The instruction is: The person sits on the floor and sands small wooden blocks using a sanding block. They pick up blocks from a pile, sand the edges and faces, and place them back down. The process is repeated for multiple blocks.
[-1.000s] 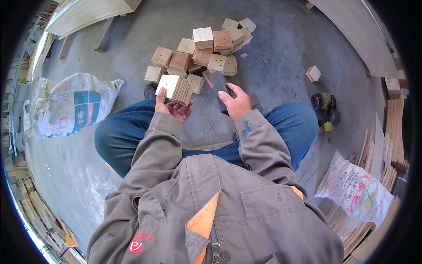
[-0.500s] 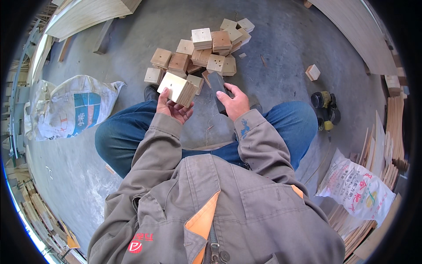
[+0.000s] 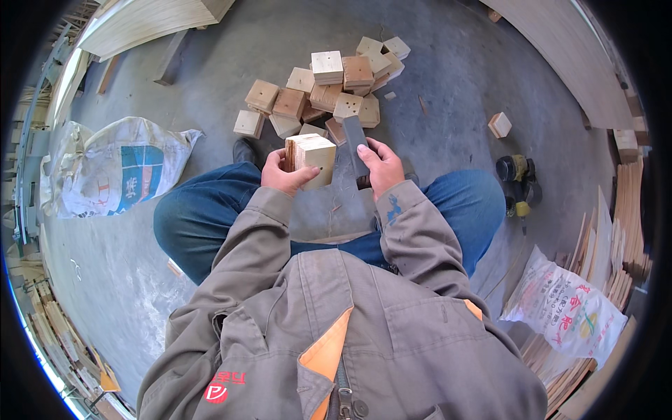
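My left hand (image 3: 282, 175) is closed round a pale layered wooden block (image 3: 320, 162), thumb across its near face and fingers behind its left side. The block's striped edge faces up, and its smooth face is turned toward the right. In my right hand (image 3: 381, 165) is a long, flat, dark grey sanding block (image 3: 355, 143), gripped with the thumb on top and held tilted. A small gap separates it from the wooden block. Just beyond both hands, a loose pile of similar wooden blocks (image 3: 288, 103) lies on the concrete floor, several with small holes in their faces.
A cordless drill (image 3: 516, 175) rests on the floor beyond my right knee, with a single wooden block (image 3: 499, 125) farther off. White woven sacks lie at left (image 3: 91, 175) and lower right (image 3: 570, 308). Wood strips (image 3: 628, 210) are stacked along the right edge.
My left hand has turned the wooden block, bringing its layered edge upward and its smooth face rightward. My right hand has shifted slightly right with the sanding block.
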Motion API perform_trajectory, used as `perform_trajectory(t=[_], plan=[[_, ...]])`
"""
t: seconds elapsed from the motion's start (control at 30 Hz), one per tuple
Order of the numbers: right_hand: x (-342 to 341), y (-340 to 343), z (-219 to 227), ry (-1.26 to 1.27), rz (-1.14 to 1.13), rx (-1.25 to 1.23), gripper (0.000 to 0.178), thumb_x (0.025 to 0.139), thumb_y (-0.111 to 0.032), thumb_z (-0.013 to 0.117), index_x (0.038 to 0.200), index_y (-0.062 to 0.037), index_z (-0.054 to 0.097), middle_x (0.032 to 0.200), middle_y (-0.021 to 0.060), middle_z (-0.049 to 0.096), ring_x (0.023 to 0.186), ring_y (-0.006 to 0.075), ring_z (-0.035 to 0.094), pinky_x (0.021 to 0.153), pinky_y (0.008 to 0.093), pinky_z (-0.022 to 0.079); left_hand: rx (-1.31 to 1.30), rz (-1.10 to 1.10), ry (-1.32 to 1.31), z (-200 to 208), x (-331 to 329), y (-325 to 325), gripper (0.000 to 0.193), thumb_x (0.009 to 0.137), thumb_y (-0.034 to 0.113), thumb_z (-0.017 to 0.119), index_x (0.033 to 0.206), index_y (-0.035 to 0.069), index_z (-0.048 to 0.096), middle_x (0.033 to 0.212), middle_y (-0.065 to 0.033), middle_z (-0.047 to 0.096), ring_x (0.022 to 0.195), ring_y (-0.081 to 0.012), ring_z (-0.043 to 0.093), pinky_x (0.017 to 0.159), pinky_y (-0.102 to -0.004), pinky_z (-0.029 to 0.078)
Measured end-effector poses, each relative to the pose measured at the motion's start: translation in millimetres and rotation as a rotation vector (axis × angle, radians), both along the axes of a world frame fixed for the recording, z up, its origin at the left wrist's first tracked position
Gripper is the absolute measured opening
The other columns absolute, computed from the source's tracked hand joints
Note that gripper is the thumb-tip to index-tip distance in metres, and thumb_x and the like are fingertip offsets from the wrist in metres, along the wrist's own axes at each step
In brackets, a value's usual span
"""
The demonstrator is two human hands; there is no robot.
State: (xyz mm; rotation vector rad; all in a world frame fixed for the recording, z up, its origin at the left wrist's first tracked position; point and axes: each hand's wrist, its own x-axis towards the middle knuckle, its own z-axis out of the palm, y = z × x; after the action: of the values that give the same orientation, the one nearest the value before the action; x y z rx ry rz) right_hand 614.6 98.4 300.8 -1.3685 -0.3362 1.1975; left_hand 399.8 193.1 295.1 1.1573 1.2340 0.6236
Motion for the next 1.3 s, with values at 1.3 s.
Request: perform_trajectory(t=[1.3], plan=[[-5,0,-17,0.595,0.004,0.024,0.033,0.107,-0.025,0.050,0.125,-0.0008,0.061,0.118,0.0123,0.068,0.105,0.0253,0.069,0.093,0.0434,0.057,-0.611,-0.282,-0.550,18,5,-15,0.070,0.096,0.052,0.068,0.144,0.004,0.052,0.133,-0.0144,0.065,0.120,-0.0306,0.066,0.100,-0.0493,0.055]])
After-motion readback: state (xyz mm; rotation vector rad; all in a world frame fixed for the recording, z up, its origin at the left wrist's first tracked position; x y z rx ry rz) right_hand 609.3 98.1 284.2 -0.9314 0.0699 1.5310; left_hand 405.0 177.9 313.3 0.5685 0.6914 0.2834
